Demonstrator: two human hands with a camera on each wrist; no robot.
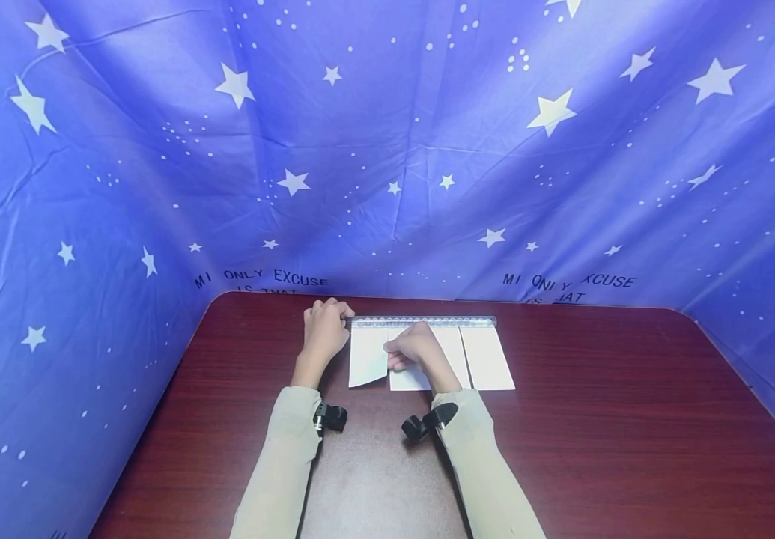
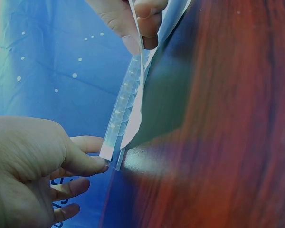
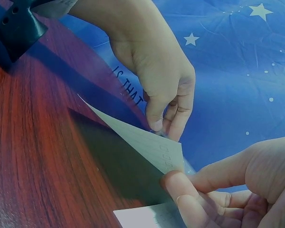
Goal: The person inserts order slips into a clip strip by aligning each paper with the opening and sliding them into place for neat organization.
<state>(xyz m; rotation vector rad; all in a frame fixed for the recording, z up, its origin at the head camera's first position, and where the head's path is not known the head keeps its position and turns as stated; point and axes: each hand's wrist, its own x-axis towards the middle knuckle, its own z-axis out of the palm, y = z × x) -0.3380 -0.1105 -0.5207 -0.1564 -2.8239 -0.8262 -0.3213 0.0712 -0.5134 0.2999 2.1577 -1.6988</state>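
Observation:
At the back of the table, my left hand (image 1: 325, 327) pinches the left end of a clear plastic strip (image 2: 115, 118) with a row of rounded shapes along it. Thumb and finger meet at that end in the left wrist view. My right hand (image 1: 414, 346) pinches the right edge of the leftmost white paper sheet (image 1: 367, 352), which lifts and curves off the table. A row of small printed boxes shows near that sheet's corner (image 3: 173, 159). Beside it lie a middle white sheet (image 1: 403, 379), partly hidden by my right hand, and a right white sheet (image 1: 484, 358); their upper edges meet the strip.
The dark red wooden table (image 1: 603, 419) extends well to both sides. A blue curtain with white stars (image 1: 387, 150) stands behind the back edge and along the sides. Black straps (image 1: 430, 421) sit on both wrists over pale sleeves.

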